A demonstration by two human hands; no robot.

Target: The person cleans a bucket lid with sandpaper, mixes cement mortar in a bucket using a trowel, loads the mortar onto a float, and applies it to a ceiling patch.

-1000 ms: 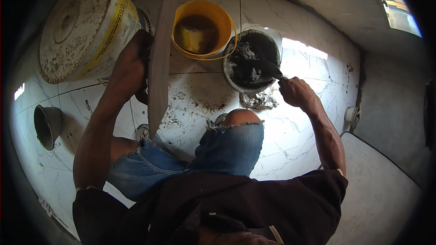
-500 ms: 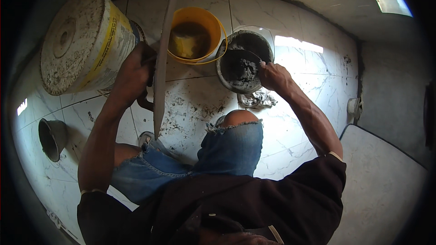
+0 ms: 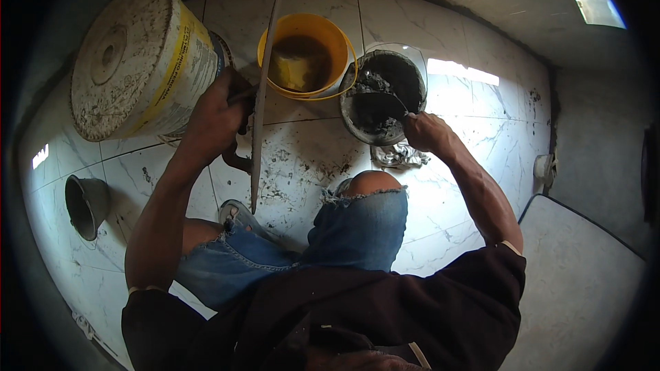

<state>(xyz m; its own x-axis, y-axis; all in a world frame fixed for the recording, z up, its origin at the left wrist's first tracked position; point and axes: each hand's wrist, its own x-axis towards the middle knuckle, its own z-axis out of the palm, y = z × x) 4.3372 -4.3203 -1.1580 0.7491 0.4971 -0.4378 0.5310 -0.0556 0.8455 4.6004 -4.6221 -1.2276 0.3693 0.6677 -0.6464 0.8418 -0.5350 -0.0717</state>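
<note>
Head view: the left hand [image 3: 221, 113] is clamped on the handle [image 3: 239, 161] of a flat board [image 3: 260, 103], seen nearly edge-on. The right hand [image 3: 427, 132] is closed around a trowel [image 3: 400, 102] dipped into the dark bucket [image 3: 349, 121] of grey mix [image 3: 375, 82], beside the yellow bucket [image 3: 337, 45] on the floor [image 3: 440, 233].

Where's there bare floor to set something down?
Tiles beyond the right forearm, between the dark bucket and the right-hand wall; also a strip between that forearm and the right knee, below the rag. Ahead is crowded: white tub, left hand, board, yellow bucket and dark bucket sit close together.
</note>
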